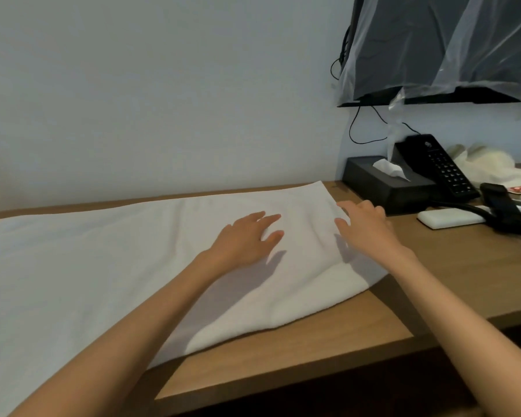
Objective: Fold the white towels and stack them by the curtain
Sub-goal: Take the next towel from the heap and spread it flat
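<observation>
A white towel (pixel 118 266) lies spread flat on the wooden desk (pixel 328 350), running from the centre out toward 9 o'clock. The left hand (pixel 247 239) rests palm-down on it, fingers straight and released. At 3 o'clock of that hand, the right hand (pixel 367 227) reaches over the towel's right edge with fingers loosely spread, grasping nothing; its fingertips probably touch the cloth. A black tissue box (pixel 382 188) sits at 2 o'clock, with a telephone (pixel 442 167) just beside it.

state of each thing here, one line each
white cloth towel, spread flat on the wooden desk
left hand, open, flat on the towel
right hand, open, at the towel's right edge
black tissue box, white tissue sticking up
black wall television, dark, draped in clear plastic
</observation>
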Action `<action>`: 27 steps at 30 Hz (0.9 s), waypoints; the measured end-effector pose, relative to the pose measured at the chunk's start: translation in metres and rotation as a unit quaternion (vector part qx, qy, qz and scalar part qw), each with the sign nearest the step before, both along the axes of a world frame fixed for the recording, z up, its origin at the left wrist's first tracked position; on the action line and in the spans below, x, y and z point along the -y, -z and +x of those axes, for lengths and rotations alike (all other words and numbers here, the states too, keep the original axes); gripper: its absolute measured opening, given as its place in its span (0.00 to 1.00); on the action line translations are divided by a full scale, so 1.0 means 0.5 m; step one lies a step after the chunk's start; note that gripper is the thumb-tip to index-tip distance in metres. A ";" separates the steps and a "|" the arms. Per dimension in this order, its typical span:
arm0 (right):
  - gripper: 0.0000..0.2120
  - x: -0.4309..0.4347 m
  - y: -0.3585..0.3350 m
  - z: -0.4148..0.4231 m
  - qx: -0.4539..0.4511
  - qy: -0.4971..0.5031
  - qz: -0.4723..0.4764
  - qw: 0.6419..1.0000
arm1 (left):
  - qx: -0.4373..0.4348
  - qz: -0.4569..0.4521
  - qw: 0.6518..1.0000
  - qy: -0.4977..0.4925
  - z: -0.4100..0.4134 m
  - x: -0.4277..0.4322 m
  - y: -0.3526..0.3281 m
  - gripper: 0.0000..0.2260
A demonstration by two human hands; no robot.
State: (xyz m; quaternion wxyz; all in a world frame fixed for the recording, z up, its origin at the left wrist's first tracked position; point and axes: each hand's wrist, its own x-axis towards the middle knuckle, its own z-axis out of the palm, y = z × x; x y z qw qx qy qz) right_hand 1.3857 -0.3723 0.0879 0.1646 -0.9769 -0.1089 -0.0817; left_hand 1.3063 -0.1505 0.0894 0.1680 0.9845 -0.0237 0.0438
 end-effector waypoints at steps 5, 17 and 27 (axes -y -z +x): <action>0.24 0.062 0.037 -0.057 -0.052 0.067 -0.019 0.996 | -0.011 0.022 1.000 0.016 -0.047 0.041 0.012 0.24; 0.07 0.091 -0.014 -0.112 0.043 -0.060 0.484 0.872 | -0.083 0.051 0.993 -0.061 -0.034 -0.023 0.078 0.23; 0.11 0.127 -0.029 -0.109 0.045 0.070 0.034 0.996 | -0.089 0.082 0.991 -0.051 -0.032 -0.034 0.084 0.25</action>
